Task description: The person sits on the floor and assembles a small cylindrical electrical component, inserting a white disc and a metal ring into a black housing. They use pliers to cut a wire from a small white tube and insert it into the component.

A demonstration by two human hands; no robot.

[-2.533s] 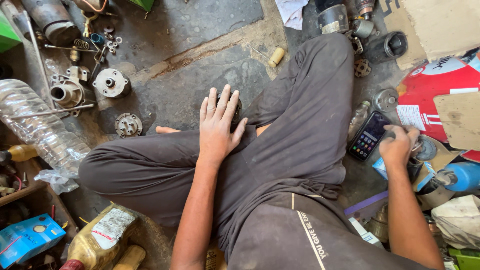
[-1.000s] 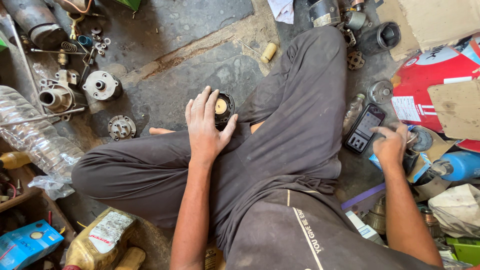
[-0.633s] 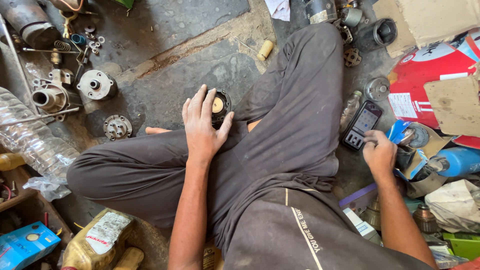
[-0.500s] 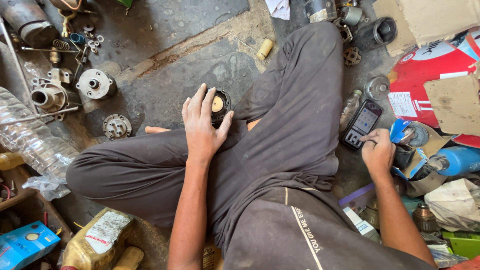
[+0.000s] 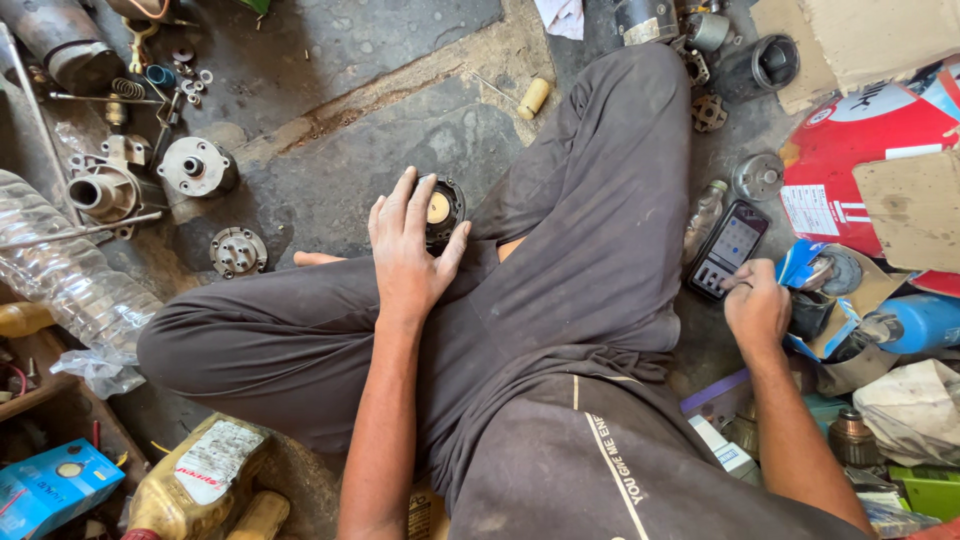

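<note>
- The left hand (image 5: 408, 255) lies palm down on a round black motor part (image 5: 441, 209) with a pale yellowish centre; fingers spread, the thumb curls around its right edge.
- That part sits on the stone floor (image 5: 350, 170) just beyond the crossed legs in dark trousers (image 5: 560, 290), near the middle of the scene.
- The right hand (image 5: 757, 305) rests at the near end of a smartphone (image 5: 728, 248) with a lit screen; its fingers are curled loosely together, and whether they grip anything I cannot tell.
- The phone lies on the floor right of the raised knee, beside a small bottle (image 5: 703, 212).
- Far left: a metal flanged housing (image 5: 196, 167), a round plate with holes (image 5: 238, 251) and a clear plastic bottle (image 5: 60, 275).
- Near left: a yellowish oil jug (image 5: 195, 480) and a blue box (image 5: 50, 487).
- Right: a blue canister (image 5: 915, 322) and a red can (image 5: 870, 150).
</note>
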